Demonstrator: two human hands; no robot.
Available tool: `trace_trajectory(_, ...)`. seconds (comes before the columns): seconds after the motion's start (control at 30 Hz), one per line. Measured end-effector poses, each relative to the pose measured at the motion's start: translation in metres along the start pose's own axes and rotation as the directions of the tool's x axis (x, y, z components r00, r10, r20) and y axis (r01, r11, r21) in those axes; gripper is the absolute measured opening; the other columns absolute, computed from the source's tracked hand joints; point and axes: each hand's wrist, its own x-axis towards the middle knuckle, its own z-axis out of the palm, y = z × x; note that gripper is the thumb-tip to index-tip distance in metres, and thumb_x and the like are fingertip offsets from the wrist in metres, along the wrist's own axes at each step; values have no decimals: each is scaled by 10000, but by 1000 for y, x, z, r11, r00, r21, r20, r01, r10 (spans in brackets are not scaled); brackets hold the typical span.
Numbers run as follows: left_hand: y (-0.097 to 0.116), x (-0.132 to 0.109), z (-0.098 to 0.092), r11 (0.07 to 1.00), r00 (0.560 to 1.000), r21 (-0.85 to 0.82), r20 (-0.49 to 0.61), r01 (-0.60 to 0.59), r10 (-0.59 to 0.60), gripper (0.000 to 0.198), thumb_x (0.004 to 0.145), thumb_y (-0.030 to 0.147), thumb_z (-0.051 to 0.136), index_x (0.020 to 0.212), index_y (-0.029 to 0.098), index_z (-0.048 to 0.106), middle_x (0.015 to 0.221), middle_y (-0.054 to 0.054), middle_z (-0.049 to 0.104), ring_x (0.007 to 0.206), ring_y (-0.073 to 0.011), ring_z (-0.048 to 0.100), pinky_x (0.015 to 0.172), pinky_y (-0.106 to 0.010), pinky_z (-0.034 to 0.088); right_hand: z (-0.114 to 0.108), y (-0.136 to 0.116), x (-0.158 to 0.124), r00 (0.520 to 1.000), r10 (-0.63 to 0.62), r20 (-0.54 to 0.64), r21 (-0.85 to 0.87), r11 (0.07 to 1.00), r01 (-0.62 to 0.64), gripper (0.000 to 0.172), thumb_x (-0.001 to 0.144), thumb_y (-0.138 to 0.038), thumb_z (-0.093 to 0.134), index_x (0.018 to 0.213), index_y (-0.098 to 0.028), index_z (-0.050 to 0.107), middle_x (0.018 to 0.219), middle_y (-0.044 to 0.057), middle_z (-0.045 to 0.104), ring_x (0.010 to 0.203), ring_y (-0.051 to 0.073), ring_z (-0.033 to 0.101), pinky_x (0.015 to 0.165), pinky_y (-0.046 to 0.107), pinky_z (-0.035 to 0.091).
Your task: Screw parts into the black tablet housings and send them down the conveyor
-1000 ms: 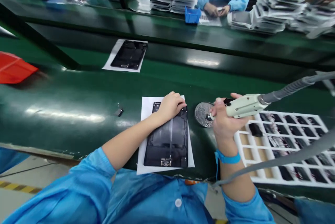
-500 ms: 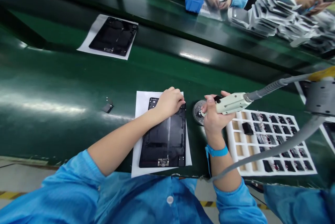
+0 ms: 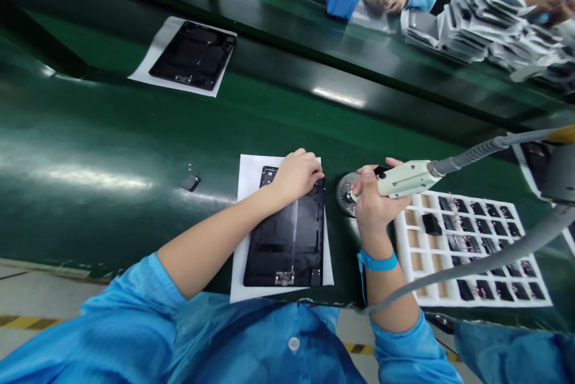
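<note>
Left-hand fingers rest on a black tablet housing.

Head-worn camera, sole view: looked forward and down from above the light-blue buttoned smock, close over the left hand and right hand, facing across the glossy green conveyor belt.

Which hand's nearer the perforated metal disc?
Right. The right hand, gripping a pale handpiece, overlaps the edge of the perforated metal disc; the left hand rests farther off, on the black panel.
</note>
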Motion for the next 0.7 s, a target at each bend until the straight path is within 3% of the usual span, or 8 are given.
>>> trace_trajectory(0.13,0,1,0,1000,1000,-3,0,6,-6,166,1075,279,767,971,197,867,954,-87,766,977,-285,615,828,-414,445,4,-11,5,998,-52,-37,-16,999,52,463,897,-388,913,1194,-231,593,794,-70,748,445,83,566,495,284,528)
trace_trajectory(0.27,1,1,-2,1000,1000,5,19,-2,2,166,1081,272,759,991,185,868,985,-91,781,968,-282,627,830,-416,453,24,-21,15,995,-75,-66,0,997,76,475,899,-400,892,1235,-266,583,824,-83,746,450,80,554,492,287,529)
trace_trajectory(0.47,-4,1,4,999,999,3,0,-48,48,171,1089,286,739,1029,184,863,1012,-101,772,986,-288,627,851,-426,468,57,-2,19,1000,-3,-18,36,999,4,466,862,-404,888,1195,-250,601,815,-74,757,425,77,542,450,276,496)
trace_trajectory(0.7,-5,1,10,999,999,7,-19,-49,49,203,1102,287,700,1007,194,853,982,-91,748,993,-292,616,828,-430,443,59,10,12,1000,19,5,-12,1000,-19,503,863,-475,895,1196,-252,590,822,-71,756,433,77,552,462,279,516)
